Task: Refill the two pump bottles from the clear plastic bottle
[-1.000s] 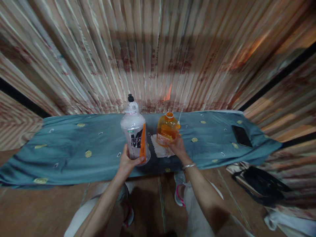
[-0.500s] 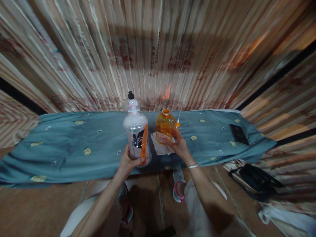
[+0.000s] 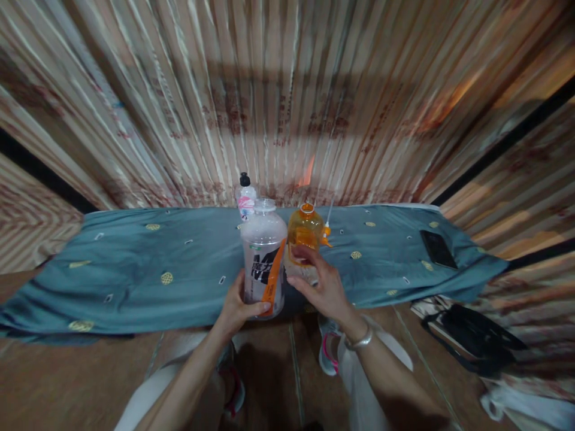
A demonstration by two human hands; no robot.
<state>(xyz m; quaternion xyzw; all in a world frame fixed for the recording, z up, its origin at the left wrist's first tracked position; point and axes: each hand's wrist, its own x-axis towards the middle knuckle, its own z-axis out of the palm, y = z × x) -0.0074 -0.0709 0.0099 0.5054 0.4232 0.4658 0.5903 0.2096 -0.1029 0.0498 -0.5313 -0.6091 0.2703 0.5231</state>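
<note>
My left hand (image 3: pixel 238 308) grips the lower part of a large clear bottle (image 3: pixel 263 257) with a black and orange label, standing at the near edge of the blue cloth (image 3: pixel 135 269). Right beside it stands a small orange bottle (image 3: pixel 306 230) with an open top. My right hand (image 3: pixel 323 287), with a bangle at the wrist, hovers in front of the orange bottle, fingers apart and pointing at the large bottle. A white napkin under the orange bottle is mostly hidden by this hand. A small bottle with a black cap (image 3: pixel 245 193) stands behind the large one.
A dark phone (image 3: pixel 438 248) lies on the cloth at the right. A black bag (image 3: pixel 476 344) sits on the floor to the right. A striped curtain (image 3: pixel 287 102) hangs behind the table. My shoes (image 3: pixel 327 353) are below the table edge.
My left hand has slid the large bottle to the right, up against the orange bottle. My right hand has let go of the orange bottle and drawn back toward me.
</note>
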